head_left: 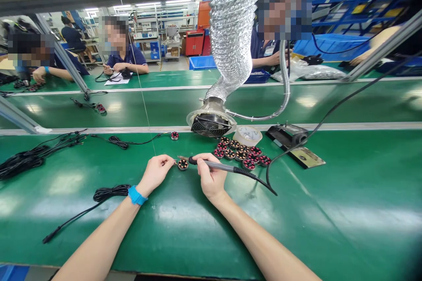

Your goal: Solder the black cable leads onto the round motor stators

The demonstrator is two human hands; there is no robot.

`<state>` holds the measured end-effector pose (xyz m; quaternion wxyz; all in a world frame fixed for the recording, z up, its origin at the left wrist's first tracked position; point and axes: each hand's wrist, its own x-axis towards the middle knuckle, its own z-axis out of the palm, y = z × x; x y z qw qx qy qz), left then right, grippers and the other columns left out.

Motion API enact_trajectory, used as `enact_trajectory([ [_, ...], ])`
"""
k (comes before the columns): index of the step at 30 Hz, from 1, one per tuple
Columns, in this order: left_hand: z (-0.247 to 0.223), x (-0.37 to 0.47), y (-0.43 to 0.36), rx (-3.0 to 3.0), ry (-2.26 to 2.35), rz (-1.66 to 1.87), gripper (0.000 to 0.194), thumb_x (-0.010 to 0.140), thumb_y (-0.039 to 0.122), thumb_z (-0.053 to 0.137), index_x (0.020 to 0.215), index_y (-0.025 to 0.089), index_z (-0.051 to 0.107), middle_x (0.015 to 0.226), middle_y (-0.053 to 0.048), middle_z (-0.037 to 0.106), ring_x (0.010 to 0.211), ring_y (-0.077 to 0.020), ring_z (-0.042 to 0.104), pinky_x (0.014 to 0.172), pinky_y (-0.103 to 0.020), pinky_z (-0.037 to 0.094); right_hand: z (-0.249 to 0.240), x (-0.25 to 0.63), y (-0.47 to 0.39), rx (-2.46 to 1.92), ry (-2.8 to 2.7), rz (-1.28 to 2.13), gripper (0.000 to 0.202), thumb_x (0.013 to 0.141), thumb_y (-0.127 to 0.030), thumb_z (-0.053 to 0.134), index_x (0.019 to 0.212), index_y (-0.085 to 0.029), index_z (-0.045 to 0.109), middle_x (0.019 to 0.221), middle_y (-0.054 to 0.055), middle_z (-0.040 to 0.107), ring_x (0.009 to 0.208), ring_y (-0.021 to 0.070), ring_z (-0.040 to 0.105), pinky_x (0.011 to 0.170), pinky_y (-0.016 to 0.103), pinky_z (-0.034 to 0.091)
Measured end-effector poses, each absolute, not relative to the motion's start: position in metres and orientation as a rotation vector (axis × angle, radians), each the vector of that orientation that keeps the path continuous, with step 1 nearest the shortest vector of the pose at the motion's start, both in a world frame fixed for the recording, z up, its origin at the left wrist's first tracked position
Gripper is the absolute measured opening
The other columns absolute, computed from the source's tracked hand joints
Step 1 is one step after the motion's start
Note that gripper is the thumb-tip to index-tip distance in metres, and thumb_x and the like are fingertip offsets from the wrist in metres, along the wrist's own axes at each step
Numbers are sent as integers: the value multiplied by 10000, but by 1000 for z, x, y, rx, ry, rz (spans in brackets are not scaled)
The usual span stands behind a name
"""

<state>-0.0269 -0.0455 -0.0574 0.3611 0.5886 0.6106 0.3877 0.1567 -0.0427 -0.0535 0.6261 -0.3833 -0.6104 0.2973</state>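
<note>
Right hand [211, 179] partly hides soldering iron [228, 167].

Small round copper-wound coil [183, 165] beside tip of grey soldering iron [224, 167]

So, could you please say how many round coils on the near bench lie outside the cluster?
2: front coil near the soldering iron; back coil where a black cable ends.
</note>
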Motion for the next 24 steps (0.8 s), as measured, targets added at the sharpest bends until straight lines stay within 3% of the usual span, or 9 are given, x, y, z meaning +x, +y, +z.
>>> enact_trajectory([
  [8,-58,-26,-45,1511,1559,1002,297,822,413,575,767,163,727,794,-54,730,738,-194,618,687,-268,441,-54,152,-40,-937,-1459,650,210,953,-331,499,939,-204,666,682,11,621,634,168,631,604,289,524],
  [15,-51,-24,-47,1556,1549,993,296,838,396,557,772,160,724,810,-59,736,764,-201,628,720,-277,457,-55,144,-34,-828,-1712,658,266,950,-206,509,1184,-237,630,1023,60,647,908,172,653,870,320,539],
  [24,-40,-17,-57,1792,1619,957,268,876,335,505,764,172,687,750,-29,665,699,-169,574,658,-269,402,-63,137,-32,-720,-1821,646,395,926,-78,449,1257,-254,574,1055,61,559,883,146,641,871,298,546],
])
